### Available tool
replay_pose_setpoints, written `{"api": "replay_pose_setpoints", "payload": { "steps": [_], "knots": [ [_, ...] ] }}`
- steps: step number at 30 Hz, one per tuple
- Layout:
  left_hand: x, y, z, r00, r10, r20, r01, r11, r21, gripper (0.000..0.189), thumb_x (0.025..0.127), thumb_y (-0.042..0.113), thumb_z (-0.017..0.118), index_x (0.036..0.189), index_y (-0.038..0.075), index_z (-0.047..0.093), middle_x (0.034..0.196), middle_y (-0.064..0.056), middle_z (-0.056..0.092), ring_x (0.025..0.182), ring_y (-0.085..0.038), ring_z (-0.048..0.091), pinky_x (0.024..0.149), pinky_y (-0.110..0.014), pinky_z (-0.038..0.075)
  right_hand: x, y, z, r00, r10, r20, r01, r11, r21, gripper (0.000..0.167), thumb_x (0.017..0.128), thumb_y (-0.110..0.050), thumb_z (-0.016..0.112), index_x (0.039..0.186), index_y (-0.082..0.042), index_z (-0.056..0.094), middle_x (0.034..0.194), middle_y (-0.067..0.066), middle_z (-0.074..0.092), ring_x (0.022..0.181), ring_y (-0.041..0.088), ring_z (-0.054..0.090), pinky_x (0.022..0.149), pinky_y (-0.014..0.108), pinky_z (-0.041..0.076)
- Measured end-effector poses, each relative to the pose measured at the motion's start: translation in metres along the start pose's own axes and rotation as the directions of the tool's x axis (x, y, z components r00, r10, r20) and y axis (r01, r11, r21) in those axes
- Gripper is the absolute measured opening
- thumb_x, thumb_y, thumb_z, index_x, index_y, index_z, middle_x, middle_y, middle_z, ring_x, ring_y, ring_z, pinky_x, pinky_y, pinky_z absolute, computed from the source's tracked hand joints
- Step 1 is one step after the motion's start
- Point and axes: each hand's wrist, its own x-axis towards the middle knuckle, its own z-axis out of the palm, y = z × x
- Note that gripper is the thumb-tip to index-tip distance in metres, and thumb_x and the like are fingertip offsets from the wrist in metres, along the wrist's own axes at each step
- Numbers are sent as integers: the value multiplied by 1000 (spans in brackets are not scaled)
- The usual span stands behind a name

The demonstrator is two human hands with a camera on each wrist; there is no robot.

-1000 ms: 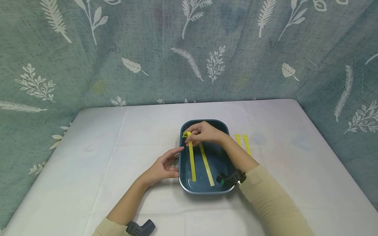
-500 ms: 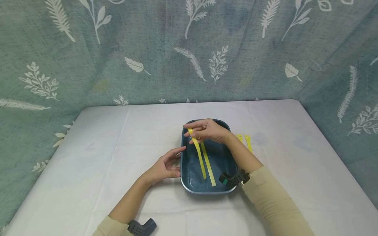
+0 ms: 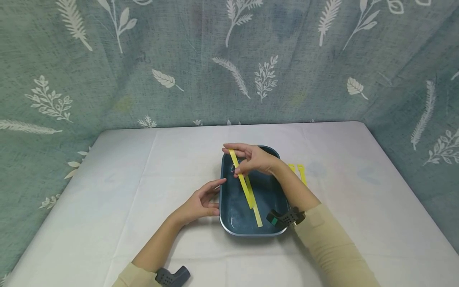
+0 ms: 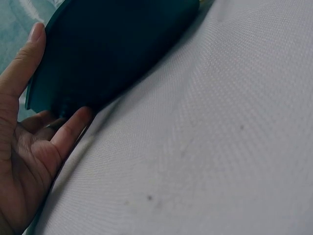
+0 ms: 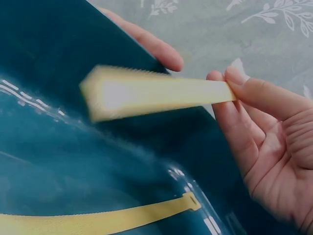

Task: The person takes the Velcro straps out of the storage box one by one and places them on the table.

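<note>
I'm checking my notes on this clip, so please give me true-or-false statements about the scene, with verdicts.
1. The right hand holds a yellow strip over the tray. True.
2. The left hand also holds a strip. False: it touches the tray's outside.
3. A second strip lies inside the tray. True.
4. Two more strips lie left of the tray. False: they lie to its right.
</note>
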Motion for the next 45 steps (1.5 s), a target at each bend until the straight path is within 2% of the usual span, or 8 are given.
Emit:
{"api": "replay_pose_setpoints", "payload": {
  "steps": [7,13,22,30,36,40,45],
  "knots": [
    [0,0,1,1000,-1,-16,2,999,32,87,78,13,78,148,8,28,155,-18,17,140,-43,20,97,-36,48,0,3,-6,999,-41,-33,41,999,-1,95,77,17,64,152,-18,17,159,4,15,78,24,71,62,30,58],
    [0,2,1,1000,-8,-19,8,1000,25,87,77,13,79,148,8,28,155,-18,17,140,-42,20,97,-35,48,-2,4,-7,996,-75,-53,76,997,22,100,75,18,62,153,-23,14,159,-4,13,77,25,71,58,29,58],
    [1,3,2,1000,-17,-12,17,999,31,89,77,17,79,148,5,27,155,-19,18,141,-40,19,98,-34,47,-6,0,-11,985,-142,-101,152,983,106,98,77,21,60,153,-20,14,160,1,9,74,23,71,57,26,58],
    [0,1,1,1000,-8,-16,8,1000,15,88,77,12,78,148,4,26,155,-19,17,140,-40,20,98,-35,48,-11,-9,-12,984,-140,-108,148,987,68,98,78,21,59,153,-19,11,160,-2,11,79,23,71,60,28,59],
    [0,0,2,1000,-8,-20,8,1000,12,88,77,16,79,148,7,28,155,-18,18,141,-39,21,98,-36,48,-21,-21,-16,983,-138,-120,139,990,5,99,77,17,64,153,-19,12,160,-2,11,82,26,71,63,31,60],
    [-1,0,2,1000,-4,-22,4,1000,2,89,76,18,80,147,7,29,155,-18,18,140,-40,21,97,-36,48,-29,-29,-20,984,-132,-119,131,991,-23,100,78,15,65,153,-19,9,160,-2,9,79,24,71,63,30,59],
    [-1,1,3,1000,0,-27,0,1000,2,90,75,18,81,148,8,29,155,-19,18,140,-40,22,97,-37,48,-40,-38,-25,985,-117,-129,116,993,-17,99,79,15,64,153,-23,11,159,-5,10,76,22,71,62,28,59]
  ]
}}
